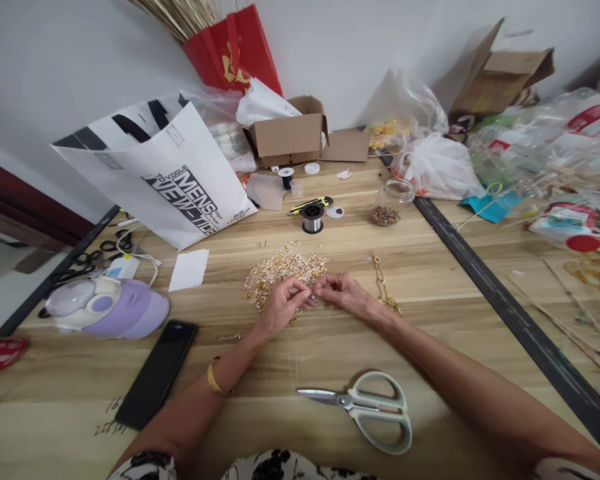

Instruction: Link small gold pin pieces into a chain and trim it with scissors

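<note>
My left hand [285,304] and my right hand [344,293] meet fingertip to fingertip at the near edge of a pile of small gold and clear beaded pieces [265,275]. Both hands are closed in a pinch. What sits between the fingertips is too small to make out, though a thin pale thread seems to hang below my left hand. To the right of my right hand lies a gold chain [380,277]. Scissors [353,400] with pale handles rest on the table nearer to me, blades pointing left. A spool of fine wire [313,219] stands behind the pile.
On the left are a black phone [156,373], a purple and white device [110,308] and a white paper bag [180,180]. A clear jar [393,201] of beads stands back right. A cardboard box [290,137] is by the wall; plastic bags [435,163] crowd the right.
</note>
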Demonstrator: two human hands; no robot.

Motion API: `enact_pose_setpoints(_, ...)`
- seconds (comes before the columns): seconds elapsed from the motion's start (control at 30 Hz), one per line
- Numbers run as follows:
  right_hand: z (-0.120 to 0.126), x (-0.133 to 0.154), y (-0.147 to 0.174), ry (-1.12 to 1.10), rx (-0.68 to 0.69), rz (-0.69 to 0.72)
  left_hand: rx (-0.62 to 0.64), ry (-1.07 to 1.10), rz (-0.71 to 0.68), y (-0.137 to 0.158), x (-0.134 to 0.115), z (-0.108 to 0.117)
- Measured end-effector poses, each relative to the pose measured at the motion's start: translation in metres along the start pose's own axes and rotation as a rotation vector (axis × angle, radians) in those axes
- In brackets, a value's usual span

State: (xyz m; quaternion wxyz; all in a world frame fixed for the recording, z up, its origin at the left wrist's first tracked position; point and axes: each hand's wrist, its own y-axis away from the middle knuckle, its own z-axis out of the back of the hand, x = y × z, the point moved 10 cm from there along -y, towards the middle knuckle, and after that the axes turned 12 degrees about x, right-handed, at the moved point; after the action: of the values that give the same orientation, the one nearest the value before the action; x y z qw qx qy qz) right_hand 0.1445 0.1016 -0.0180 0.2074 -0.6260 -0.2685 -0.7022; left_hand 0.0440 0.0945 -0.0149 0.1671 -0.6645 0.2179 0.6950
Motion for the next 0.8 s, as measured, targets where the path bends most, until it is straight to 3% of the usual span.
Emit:
enact_pose_setpoints(0.33, 0.002, 0.0, 0.001, 0.038, 0.016, -0.015, 0.023, -0.011, -0.004, 0.0, 0.006, -0.002)
enact_pose_setpoints(0.8, -0.015, 0.02, 0.007, 0.166, 0.254, 0.052, 0.014, -0.003, -0.001, 0.0, 0.001, 0.001)
